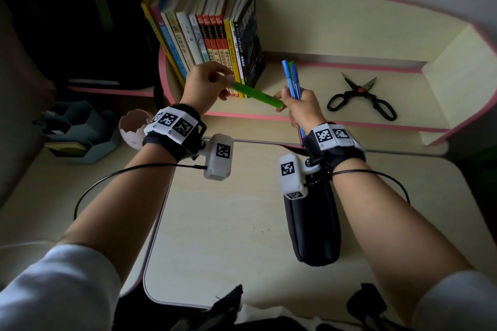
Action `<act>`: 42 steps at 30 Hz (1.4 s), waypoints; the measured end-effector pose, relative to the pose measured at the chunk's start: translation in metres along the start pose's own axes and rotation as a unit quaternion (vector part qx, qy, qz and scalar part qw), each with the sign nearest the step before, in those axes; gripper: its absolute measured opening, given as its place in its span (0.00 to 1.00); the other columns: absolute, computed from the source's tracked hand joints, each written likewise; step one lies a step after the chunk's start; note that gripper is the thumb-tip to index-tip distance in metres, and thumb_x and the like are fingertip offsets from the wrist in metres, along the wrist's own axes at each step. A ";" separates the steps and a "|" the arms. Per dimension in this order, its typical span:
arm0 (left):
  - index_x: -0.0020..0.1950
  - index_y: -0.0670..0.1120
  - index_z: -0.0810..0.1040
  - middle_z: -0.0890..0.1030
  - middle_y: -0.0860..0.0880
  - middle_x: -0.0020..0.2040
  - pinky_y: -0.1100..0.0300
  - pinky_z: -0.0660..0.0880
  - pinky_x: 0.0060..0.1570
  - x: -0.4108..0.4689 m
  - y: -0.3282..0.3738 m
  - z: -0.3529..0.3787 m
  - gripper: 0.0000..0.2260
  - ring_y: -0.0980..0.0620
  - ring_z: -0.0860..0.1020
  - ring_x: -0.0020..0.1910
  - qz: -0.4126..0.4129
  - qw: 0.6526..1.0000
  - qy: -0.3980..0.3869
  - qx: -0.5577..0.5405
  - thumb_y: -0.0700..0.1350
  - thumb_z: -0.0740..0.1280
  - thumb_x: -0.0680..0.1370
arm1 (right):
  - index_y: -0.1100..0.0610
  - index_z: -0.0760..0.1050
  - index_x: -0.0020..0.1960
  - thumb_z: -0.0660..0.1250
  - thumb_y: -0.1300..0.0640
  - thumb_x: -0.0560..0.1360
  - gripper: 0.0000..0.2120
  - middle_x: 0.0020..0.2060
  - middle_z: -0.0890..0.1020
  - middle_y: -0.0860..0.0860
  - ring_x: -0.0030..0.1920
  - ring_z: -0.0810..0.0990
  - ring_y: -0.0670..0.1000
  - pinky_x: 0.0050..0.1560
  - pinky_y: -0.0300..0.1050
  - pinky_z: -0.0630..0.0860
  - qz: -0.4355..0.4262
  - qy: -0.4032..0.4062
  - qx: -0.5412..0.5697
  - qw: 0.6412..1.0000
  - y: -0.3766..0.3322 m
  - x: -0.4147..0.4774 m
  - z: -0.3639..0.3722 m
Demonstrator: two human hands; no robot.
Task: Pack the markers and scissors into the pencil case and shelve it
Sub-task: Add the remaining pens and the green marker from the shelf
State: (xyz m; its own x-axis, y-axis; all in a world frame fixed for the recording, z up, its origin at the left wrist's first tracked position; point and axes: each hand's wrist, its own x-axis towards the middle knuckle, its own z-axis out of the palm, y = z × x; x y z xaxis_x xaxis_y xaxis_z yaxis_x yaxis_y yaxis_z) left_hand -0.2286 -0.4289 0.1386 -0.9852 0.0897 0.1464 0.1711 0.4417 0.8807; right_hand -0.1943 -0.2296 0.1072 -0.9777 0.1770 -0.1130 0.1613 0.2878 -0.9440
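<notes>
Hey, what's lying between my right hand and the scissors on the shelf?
Nothing: the head view shows only bare shelf board between the scissors and the right hand gripping the markers.

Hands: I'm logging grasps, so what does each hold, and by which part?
The left hand pinches the green marker at its left end. The right hand grips the bundle of markers around their lower halves.

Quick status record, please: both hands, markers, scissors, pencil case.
left hand: pinches one end of the green marker
right hand: grips the marker bundle, upright; green marker's other end reaches it
scissors: blades open, lying on the shelf, untouched
pencil case: on the desk, under the right forearm
books: standing at shelf's left
</notes>
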 end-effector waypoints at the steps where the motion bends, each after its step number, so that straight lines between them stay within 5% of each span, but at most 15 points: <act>1: 0.51 0.38 0.77 0.78 0.49 0.32 0.69 0.76 0.29 0.000 -0.001 -0.001 0.06 0.63 0.76 0.23 -0.001 1.000 -0.005 0.005 0.39 0.65 0.76 | 0.56 0.76 0.42 0.57 0.53 0.80 0.13 0.32 0.77 0.53 0.14 0.62 0.42 0.19 0.35 0.59 0.003 0.000 0.011 1.000 0.001 0.000 -0.001; 8: 0.58 0.39 0.74 0.77 0.52 0.34 0.67 0.78 0.32 -0.007 0.011 0.013 0.10 0.62 0.77 0.27 0.035 0.994 -0.093 0.038 0.38 0.63 0.77 | 0.58 0.74 0.36 0.57 0.54 0.80 0.17 0.31 0.80 0.55 0.21 0.73 0.45 0.24 0.37 0.70 0.007 -0.097 0.033 0.995 -0.008 -0.008 0.018; 11: 0.61 0.39 0.73 0.78 0.51 0.35 0.63 0.79 0.38 -0.012 0.015 0.019 0.13 0.56 0.78 0.32 0.035 0.992 -0.116 0.029 0.38 0.63 0.77 | 0.64 0.76 0.44 0.59 0.54 0.80 0.15 0.28 0.82 0.54 0.28 0.81 0.51 0.35 0.44 0.80 0.036 -0.149 0.096 0.984 -0.008 -0.014 0.028; 15: 0.62 0.41 0.72 0.79 0.47 0.35 0.61 0.80 0.40 -0.018 0.014 0.021 0.14 0.54 0.79 0.32 0.032 0.993 -0.112 0.021 0.38 0.63 0.77 | 0.69 0.73 0.56 0.59 0.52 0.80 0.19 0.26 0.82 0.56 0.26 0.80 0.54 0.34 0.47 0.81 0.058 -0.169 0.149 0.973 -0.008 -0.022 0.036; 20: 0.64 0.40 0.69 0.77 0.46 0.32 0.54 0.80 0.41 -0.023 0.008 0.020 0.15 0.51 0.77 0.30 -0.003 0.994 -0.104 -0.018 0.36 0.61 0.78 | 0.59 0.70 0.41 0.59 0.48 0.79 0.15 0.27 0.74 0.56 0.19 0.72 0.47 0.22 0.36 0.71 0.038 -0.146 0.081 0.985 -0.011 -0.028 0.043; 24: 0.66 0.41 0.68 0.78 0.47 0.35 0.52 0.81 0.42 -0.026 0.006 0.018 0.17 0.49 0.79 0.33 -0.022 0.993 -0.111 -0.041 0.36 0.62 0.77 | 0.57 0.70 0.40 0.62 0.48 0.77 0.13 0.25 0.71 0.53 0.16 0.67 0.45 0.19 0.34 0.65 0.026 -0.150 0.052 0.987 -0.008 -0.028 0.046; 29: 0.65 0.45 0.70 0.78 0.46 0.36 0.58 0.80 0.41 -0.034 0.004 0.018 0.19 0.51 0.79 0.35 0.001 0.994 -0.110 0.004 0.30 0.60 0.75 | 0.54 0.71 0.39 0.71 0.51 0.70 0.11 0.23 0.71 0.50 0.19 0.66 0.48 0.20 0.38 0.64 0.020 -0.172 -0.051 0.984 -0.001 -0.029 0.048; 36: 0.62 0.38 0.70 0.78 0.41 0.44 0.69 0.79 0.36 -0.047 0.006 0.027 0.16 0.54 0.79 0.36 -0.010 0.987 -0.157 -0.010 0.29 0.61 0.75 | 0.55 0.72 0.44 0.68 0.50 0.72 0.09 0.25 0.70 0.50 0.23 0.67 0.49 0.22 0.38 0.63 0.034 -0.107 -0.143 0.983 0.015 -0.040 0.041; 42: 0.62 0.41 0.71 0.78 0.42 0.46 0.62 0.79 0.41 -0.059 0.011 0.052 0.17 0.48 0.79 0.39 -0.014 0.982 -0.184 0.033 0.30 0.61 0.74 | 0.56 0.74 0.44 0.67 0.51 0.73 0.08 0.32 0.74 0.52 0.33 0.73 0.52 0.35 0.43 0.69 0.028 -0.072 -0.231 0.970 0.034 -0.050 0.017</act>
State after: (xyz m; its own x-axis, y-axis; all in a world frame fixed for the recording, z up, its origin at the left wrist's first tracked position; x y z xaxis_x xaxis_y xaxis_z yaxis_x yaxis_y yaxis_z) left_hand -0.1681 -0.3830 0.1162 -0.9199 0.3875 -0.0598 0.1572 0.5041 0.8492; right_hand -0.1426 -0.2448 0.0751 -0.9691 0.0807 -0.2331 0.2248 0.6779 -0.7000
